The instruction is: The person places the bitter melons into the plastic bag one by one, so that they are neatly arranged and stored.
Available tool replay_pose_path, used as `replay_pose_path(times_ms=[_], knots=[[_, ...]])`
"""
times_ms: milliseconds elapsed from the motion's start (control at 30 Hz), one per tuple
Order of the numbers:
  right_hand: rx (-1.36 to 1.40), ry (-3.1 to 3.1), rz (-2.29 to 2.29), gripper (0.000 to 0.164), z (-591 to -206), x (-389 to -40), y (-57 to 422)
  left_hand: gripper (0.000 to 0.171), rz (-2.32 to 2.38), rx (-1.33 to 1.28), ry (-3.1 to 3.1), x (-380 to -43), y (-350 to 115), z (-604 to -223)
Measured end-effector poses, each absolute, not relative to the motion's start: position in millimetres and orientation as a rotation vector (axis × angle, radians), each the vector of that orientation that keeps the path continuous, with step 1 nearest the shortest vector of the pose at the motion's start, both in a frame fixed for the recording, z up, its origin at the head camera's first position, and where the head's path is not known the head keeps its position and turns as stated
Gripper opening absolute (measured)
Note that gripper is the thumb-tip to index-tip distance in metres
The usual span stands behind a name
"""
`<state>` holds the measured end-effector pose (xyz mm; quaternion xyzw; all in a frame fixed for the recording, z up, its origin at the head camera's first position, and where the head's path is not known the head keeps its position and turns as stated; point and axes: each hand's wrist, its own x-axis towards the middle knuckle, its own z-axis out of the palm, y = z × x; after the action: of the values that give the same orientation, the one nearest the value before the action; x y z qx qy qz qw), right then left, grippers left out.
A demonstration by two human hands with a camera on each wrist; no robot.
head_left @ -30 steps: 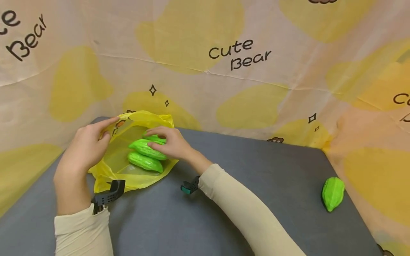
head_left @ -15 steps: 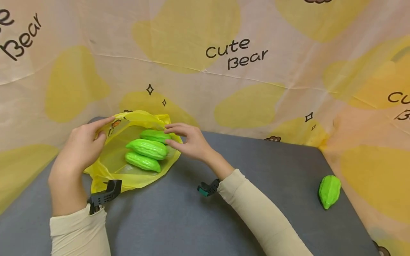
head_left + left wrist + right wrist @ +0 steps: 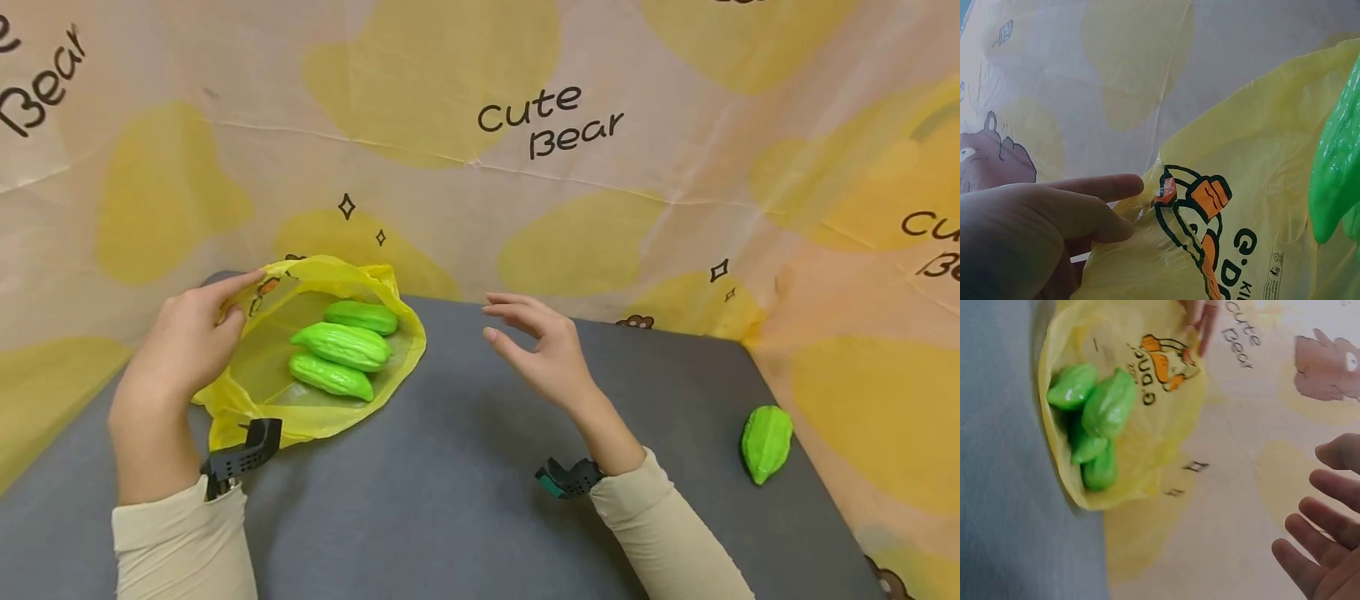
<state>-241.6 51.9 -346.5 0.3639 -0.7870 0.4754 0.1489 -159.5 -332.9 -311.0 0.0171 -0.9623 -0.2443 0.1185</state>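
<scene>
Near the left end of the grey table lies a yellow plastic bag (image 3: 247, 367), its mouth facing me. Inside it, green bitter melons (image 3: 341, 346) with bumpy, glossy skin lie stacked; several show in the right wrist view. My left hand (image 3: 183, 342) holds the bag's left rim, thumb on the inner side, index finger stretched along the edge. To the right of the bag, my right hand (image 3: 543, 350) hangs above the table with relaxed, spread fingers and nothing in them. Another ridged green bitter melon (image 3: 767, 444) lies by itself near the table's right edge.
A pale cloth (image 3: 420, 100) with yellow patches and "Cute Bear" lettering hangs behind and at both sides of the grey table (image 3: 420, 500). Each wrist wears a dark camera mount (image 3: 567, 479).
My right hand has let go of the bitter melons and moved out of the bag to the right. The left hand keeps its place on the rim.
</scene>
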Motion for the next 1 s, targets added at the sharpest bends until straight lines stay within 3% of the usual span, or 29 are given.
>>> replay_pose_path(times_ms=[867,1000], knots=[[0.711,-2.218,1.106,0.041,-339,-205,187,0.056,-0.694,0.046,-2.825,-163,-332,-310],[0.655,-2.235,1.074,0.05,-341,-198,209,0.056,-0.695,0.045,-2.831,-163,-332,-310]])
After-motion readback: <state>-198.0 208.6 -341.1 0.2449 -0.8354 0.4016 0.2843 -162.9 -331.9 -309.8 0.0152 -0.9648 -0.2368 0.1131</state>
